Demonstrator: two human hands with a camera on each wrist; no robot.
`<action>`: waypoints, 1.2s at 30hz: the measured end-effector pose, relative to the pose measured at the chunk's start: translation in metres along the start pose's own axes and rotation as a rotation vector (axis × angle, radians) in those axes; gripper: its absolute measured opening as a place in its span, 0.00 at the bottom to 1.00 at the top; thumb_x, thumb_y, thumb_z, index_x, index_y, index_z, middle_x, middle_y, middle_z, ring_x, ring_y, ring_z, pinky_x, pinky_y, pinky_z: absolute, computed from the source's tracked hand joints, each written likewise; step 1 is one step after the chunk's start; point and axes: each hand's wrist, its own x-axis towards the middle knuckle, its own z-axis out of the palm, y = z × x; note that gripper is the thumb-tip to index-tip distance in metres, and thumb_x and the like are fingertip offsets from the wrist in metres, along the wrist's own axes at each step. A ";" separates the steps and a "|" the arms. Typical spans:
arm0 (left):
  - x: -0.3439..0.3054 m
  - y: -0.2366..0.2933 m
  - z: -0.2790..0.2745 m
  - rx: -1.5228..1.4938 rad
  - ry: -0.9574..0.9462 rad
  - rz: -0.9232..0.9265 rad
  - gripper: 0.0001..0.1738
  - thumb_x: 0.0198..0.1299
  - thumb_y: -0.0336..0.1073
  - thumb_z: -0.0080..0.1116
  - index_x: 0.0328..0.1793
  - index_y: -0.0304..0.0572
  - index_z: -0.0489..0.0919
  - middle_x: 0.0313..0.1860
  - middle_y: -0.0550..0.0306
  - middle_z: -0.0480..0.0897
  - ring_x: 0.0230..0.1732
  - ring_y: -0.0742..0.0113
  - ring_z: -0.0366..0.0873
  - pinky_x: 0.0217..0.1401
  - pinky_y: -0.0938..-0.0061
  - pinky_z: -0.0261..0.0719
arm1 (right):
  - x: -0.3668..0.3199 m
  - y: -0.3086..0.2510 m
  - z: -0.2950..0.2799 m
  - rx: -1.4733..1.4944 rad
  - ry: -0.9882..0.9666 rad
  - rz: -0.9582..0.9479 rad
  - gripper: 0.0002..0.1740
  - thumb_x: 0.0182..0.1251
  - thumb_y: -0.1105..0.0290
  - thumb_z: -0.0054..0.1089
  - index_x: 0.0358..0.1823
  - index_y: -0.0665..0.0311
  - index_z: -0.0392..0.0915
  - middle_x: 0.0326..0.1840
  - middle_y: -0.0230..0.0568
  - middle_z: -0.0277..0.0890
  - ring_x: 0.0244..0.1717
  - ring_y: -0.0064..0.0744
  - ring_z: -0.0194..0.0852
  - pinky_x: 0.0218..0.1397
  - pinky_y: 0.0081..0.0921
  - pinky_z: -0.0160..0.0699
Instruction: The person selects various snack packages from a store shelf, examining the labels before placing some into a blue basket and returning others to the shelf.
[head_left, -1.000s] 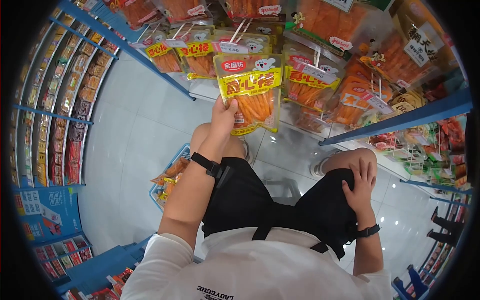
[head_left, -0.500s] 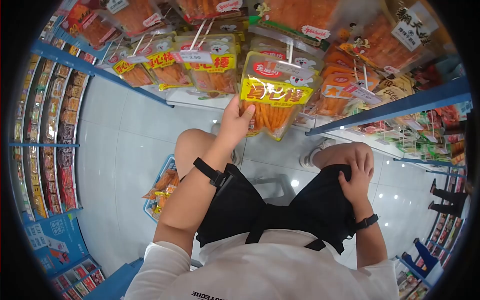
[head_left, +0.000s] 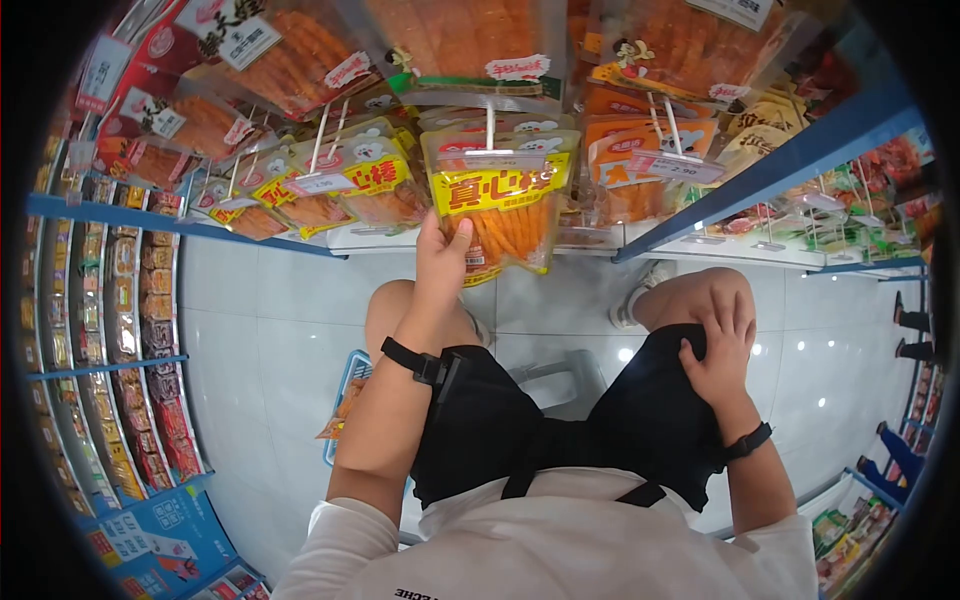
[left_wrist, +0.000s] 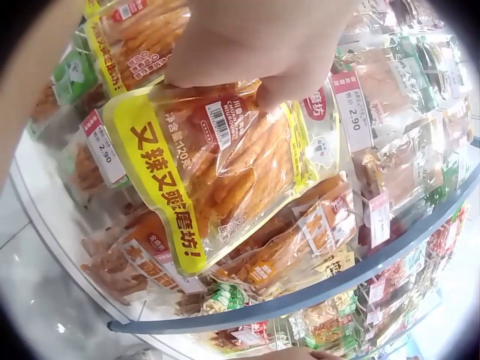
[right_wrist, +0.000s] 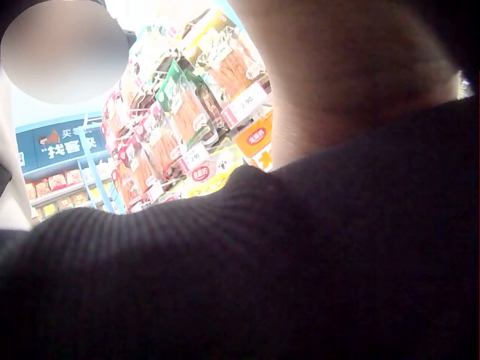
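Yellow-banded snack packet point(head_left: 505, 215): near the upper centre of the frame in the head view, upright and facing you, its lower left side in your left hand.
Left fingers and thumb: pinching the packet's edge, thumb across the front; the head view hides most of the fingers behind it.
Left hand point(head_left: 440, 262): just below the hanging stock, with a black strap point(head_left: 418, 365) round the wrist.
Price tag point(head_left: 490, 160): in front of the packet's top, at the end of a white hook point(head_left: 490, 125); you cannot tell whether the packet hangs on that hook.
Similar yellow packets point(head_left: 375, 180): to the left of yours, on their own hooks.
Orange packets point(head_left: 625, 160): just right of yours, behind a 2.90 tag.
Right hand point(head_left: 722, 345): resting on your right knee, right of centre, fingers spread.
Grey stool point(head_left: 562, 380): on the floor between your knees.
Blue basket point(head_left: 352, 375): left of your left knee, partly behind your forearm.
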 end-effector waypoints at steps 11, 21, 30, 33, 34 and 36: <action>0.000 0.007 0.000 -0.052 0.012 -0.075 0.19 0.71 0.29 0.46 0.66 0.35 0.66 0.60 0.53 0.77 0.59 0.68 0.75 0.63 0.71 0.71 | 0.002 0.005 -0.002 0.035 0.026 0.015 0.24 0.47 0.63 0.63 0.50 0.57 0.77 0.74 0.41 0.57 0.78 0.60 0.39 0.74 0.64 0.37; 0.016 -0.030 0.000 0.696 0.498 0.370 0.27 0.57 0.37 0.68 0.58 0.36 0.70 0.42 0.58 0.76 0.47 0.64 0.74 0.55 0.67 0.72 | 0.002 0.009 0.000 0.058 0.057 0.035 0.23 0.47 0.62 0.63 0.48 0.57 0.77 0.73 0.41 0.58 0.77 0.60 0.40 0.73 0.66 0.36; 0.075 -0.012 0.036 0.773 0.016 0.196 0.23 0.50 0.41 0.74 0.41 0.37 0.72 0.39 0.55 0.76 0.40 0.67 0.73 0.45 0.71 0.73 | -0.003 0.017 -0.005 0.130 0.062 0.053 0.22 0.46 0.64 0.64 0.46 0.59 0.78 0.71 0.43 0.60 0.76 0.60 0.41 0.73 0.66 0.36; 0.107 -0.029 0.032 0.856 0.098 0.408 0.25 0.51 0.44 0.74 0.40 0.37 0.70 0.30 0.61 0.72 0.30 0.74 0.68 0.34 0.79 0.71 | -0.005 0.019 -0.005 0.150 0.084 0.058 0.22 0.45 0.65 0.64 0.46 0.59 0.78 0.70 0.44 0.61 0.76 0.60 0.42 0.73 0.65 0.36; 0.111 -0.026 0.039 0.859 0.089 0.409 0.25 0.51 0.44 0.74 0.40 0.37 0.70 0.30 0.61 0.72 0.30 0.74 0.68 0.34 0.79 0.71 | -0.005 0.020 -0.005 0.156 0.090 0.058 0.22 0.45 0.65 0.64 0.46 0.59 0.78 0.70 0.44 0.61 0.76 0.60 0.42 0.73 0.64 0.37; 0.115 -0.010 0.055 0.949 0.183 0.278 0.29 0.48 0.47 0.76 0.40 0.36 0.70 0.28 0.61 0.71 0.29 0.73 0.67 0.33 0.78 0.71 | -0.005 0.021 -0.006 0.162 0.097 0.061 0.22 0.45 0.65 0.64 0.45 0.60 0.78 0.69 0.44 0.62 0.76 0.60 0.43 0.73 0.64 0.37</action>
